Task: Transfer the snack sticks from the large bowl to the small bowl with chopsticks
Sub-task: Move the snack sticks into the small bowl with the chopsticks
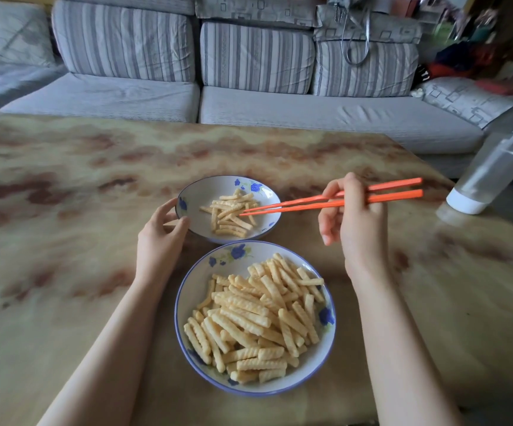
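One large bowl (193,290), one small bowl (199,192), two chopsticks (310,206), one bottle (494,170) (snack sticks (249,318) uncountable).

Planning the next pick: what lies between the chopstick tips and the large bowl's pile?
In the head view: the few snack sticks in the small bowl, its near rim, then the bare far wall of the large bowl.

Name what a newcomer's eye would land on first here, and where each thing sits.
The orange chopsticks stand out, held in the right hand with tips over the small bowl. Nearest the camera, the large bowl is heaped with snack sticks. The left hand holds the small bowl's rim.
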Tool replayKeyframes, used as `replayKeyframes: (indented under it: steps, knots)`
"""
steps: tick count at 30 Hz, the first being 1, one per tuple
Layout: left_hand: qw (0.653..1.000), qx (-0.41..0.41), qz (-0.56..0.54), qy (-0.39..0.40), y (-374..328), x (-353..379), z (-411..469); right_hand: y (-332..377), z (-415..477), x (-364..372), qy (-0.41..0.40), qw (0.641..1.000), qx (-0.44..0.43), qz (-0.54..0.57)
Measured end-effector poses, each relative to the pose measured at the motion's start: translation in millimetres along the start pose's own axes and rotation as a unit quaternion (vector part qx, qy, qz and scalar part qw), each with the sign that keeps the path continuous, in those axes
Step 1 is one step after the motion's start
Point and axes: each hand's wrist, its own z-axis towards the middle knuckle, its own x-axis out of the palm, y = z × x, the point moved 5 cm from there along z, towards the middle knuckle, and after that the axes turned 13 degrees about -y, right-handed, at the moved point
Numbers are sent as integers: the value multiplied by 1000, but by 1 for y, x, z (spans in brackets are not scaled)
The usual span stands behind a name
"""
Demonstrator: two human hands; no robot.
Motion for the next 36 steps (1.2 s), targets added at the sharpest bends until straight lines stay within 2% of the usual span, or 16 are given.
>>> replayKeyframes:
  steps: [4, 9, 20, 28, 36]
  knots:
    - [1000, -2, 0, 0, 0, 0, 0, 11, -1, -7, 71, 997, 16, 12]
    - [1000, 2, 7, -1, 0, 0, 1, 18, -9, -12, 170, 985, 23, -28]
    - [1000, 2, -1, -1, -1, 0, 0, 19, -17, -1, 234, 968, 23, -83]
    - [1000, 3, 1, -1, -1, 0, 0, 18, -14, 0, 170, 984, 35, -39]
    - [1000, 2, -4, 2, 0, 0, 0, 14, -2, -7, 12, 995, 39, 90]
